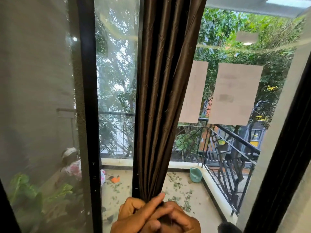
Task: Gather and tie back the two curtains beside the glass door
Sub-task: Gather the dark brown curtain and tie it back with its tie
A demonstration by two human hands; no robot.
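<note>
A dark brown curtain [165, 91] hangs bunched into tight vertical folds in front of the glass door [116, 81], narrowing toward the bottom. My left hand [134, 216] and my right hand [181, 219] are both wrapped around the gathered lower end at the bottom centre, pressed together with fingers overlapping. My left index finger points up along the folds. What lies under my hands is hidden. A second dark curtain edge [286, 157] runs diagonally at the right border.
The black door frame [89, 115] stands left of the curtain, with a mesh screen panel [37, 98] beyond it. Two paper sheets [235, 95] are stuck on the glass. Outside are a balcony railing [227, 145], a green tub [196, 174] and scattered leaves.
</note>
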